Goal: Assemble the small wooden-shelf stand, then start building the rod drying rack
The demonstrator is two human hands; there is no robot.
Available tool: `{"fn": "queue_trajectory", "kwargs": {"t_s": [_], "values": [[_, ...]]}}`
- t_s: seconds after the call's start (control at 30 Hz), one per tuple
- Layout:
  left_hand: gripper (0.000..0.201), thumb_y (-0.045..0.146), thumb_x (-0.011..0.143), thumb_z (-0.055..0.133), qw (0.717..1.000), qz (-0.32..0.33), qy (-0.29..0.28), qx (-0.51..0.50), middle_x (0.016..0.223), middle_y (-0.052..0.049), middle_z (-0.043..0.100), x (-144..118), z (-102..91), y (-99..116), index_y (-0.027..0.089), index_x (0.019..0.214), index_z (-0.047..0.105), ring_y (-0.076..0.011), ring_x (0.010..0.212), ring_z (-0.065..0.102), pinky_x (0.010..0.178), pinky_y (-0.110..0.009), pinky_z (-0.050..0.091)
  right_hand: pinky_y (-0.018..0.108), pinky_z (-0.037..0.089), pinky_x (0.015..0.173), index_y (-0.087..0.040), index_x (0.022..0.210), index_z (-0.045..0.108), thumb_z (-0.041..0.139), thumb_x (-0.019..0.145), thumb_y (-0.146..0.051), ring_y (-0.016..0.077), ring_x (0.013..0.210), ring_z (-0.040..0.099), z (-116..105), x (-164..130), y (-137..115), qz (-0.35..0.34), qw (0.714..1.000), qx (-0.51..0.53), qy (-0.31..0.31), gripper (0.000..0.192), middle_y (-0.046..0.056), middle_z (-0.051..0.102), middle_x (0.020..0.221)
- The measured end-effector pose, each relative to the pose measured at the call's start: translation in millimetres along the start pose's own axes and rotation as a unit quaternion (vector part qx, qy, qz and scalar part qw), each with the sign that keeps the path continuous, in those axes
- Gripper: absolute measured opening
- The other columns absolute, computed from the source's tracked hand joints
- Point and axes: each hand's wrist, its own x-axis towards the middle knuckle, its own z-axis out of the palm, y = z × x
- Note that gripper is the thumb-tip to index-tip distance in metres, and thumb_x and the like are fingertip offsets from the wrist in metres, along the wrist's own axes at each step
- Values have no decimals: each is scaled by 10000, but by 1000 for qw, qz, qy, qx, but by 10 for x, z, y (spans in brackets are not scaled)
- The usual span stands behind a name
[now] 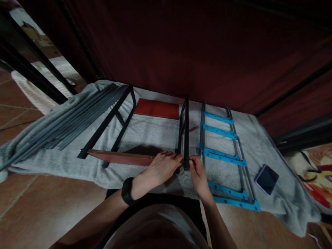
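— Where's our black frame (186, 135) now?

— Standing on edge on the grey blanket (145, 133), the reddish-brown board (121, 158) meeting its near end. Our left hand (163, 167) closes over that joint; our right hand (198, 173) pinches the frame's foot.

— How far along are we?

— Early, we judge. Left of the frame, the second black frame (109, 122) and grey rods (64, 119) lie loose; right of it, the blue-runged rack (224, 152) and phone (267, 178).

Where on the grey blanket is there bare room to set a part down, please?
The grey blanket lies bare between the red panel and the wooden board, and beyond the phone. It is crowded by the grey rods, the blue ladder frame, and both hands at the black bar.
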Motion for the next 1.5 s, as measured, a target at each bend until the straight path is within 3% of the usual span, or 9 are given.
{"fn": "queue_trajectory", "kwargs": {"t_s": [0.2, 0.43, 0.6, 0.83, 1.07, 1.27, 1.5], "values": [[143, 194, 959, 475, 999, 20, 31, 32, 980, -61, 681, -50, 54, 3, 188, 1071, 564, -198, 920, 649, 859, -339, 473, 294, 348, 566, -236, 781, 482, 349, 960, -536, 154, 575, 463, 2, 5, -50, 41, 999, -16, -21, 374, -35, 447, 603], [275, 95, 928, 467, 995, 48, 37, 83, 1032, -74, 658, -94, 50, 10, 165, 1190, 511, -196, 926, 633, 874, -332, 453, 300, 418, 662, -214, 1038, 526, 416, 948, -483, 164, 705, 537, -20, -52, 11, 1, 1000, 8, -5, 304, 7, 565, 786], [314, 78, 931, 433, 993, 58, 39, 96, 1068, -96, 654, -106, 33, 20, 143, 1233, 491, -206, 971, 621, 887, -341, 441, 290, 396, 630, -222, 968, 544, 408, 949, -488, 156, 666, 509, -75, -11, -15, 8, 999, -39, -32, 300, -10, 532, 731], [254, 82, 939, 422, 994, 59, 39, 85, 1063, -94, 654, -101, 7, 32, 156, 1162, 518, -202, 980, 615, 877, -335, 434, 279, 368, 553, -224, 823, 518, 406, 935, -547, 142, 569, 475, -88, 8, -76, 51, 997, 13, -61, 360, -36, 459, 612], [296, 76, 924, 447, 994, 52, 41, 83, 1078, -79, 646, -108, 23, 26, 167, 1200, 503, -198, 978, 617, 908, -332, 433, 306, 428, 663, -213, 1062, 524, 366, 964, -486, 170, 705, 559, -23, -51, -13, 3, 999, -34, -2, 330, 21, 592, 812], [269, 85, 922, 459, 997, 39, 35, 58, 1068, -80, 656, -94, 74, -5, 189, 1162, 520, -206, 992, 633, 900, -353, 451, 299, 400, 651, -231, 976, 559, 361, 962, -477, 165, 692, 547, -54, 12, -49, -26, 996, -84, -20, 316, 5, 581, 775], [235, 153, 934, 490, 999, 25, 20, 38, 1045, -64, 677, -48, 73, -15, 203, 1157, 544, -216, 971, 644, 877, -360, 468, 252, 359, 526, -241, 745, 475, 370, 944, -557, 128, 545, 442, -36, 83, -88, 22, 997, 40, -56, 388, -53, 406, 566]]}}
